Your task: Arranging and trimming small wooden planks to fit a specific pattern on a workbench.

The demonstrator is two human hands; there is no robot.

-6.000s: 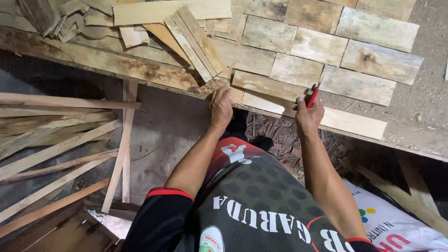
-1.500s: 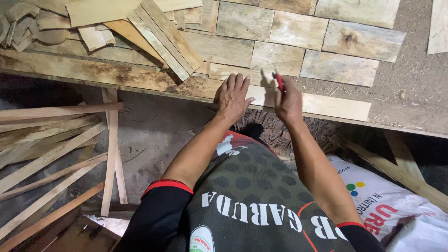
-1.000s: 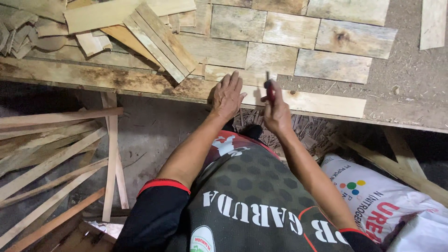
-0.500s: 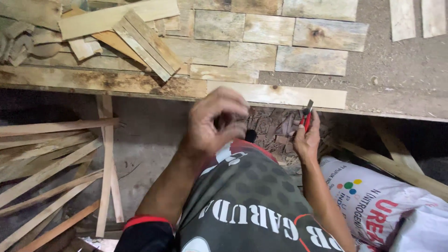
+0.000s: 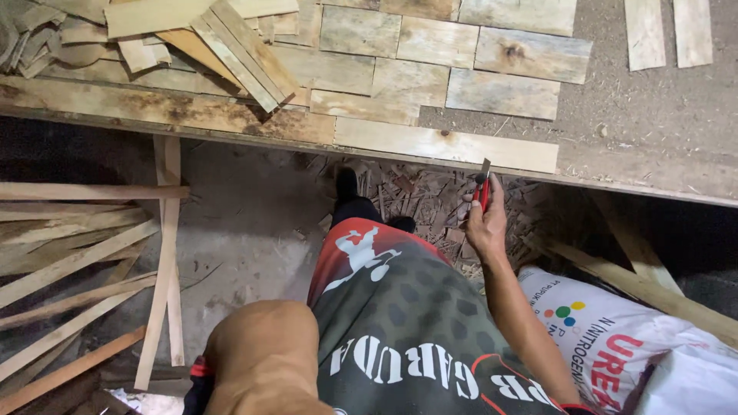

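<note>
While the right hand [image 5: 487, 227] grips a red knife [image 5: 483, 187] blade-up, the plank [image 5: 446, 144] lies just beyond on the bench [image 5: 653, 115], long axis left-right. Left hand out of view.

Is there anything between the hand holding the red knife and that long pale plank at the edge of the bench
Nothing visible. The right hand holds the red knife upright just below the bench edge, its blade tip close under the long pale plank. Only open space lies between them. The left hand is out of view; only that bent arm shows.
</note>
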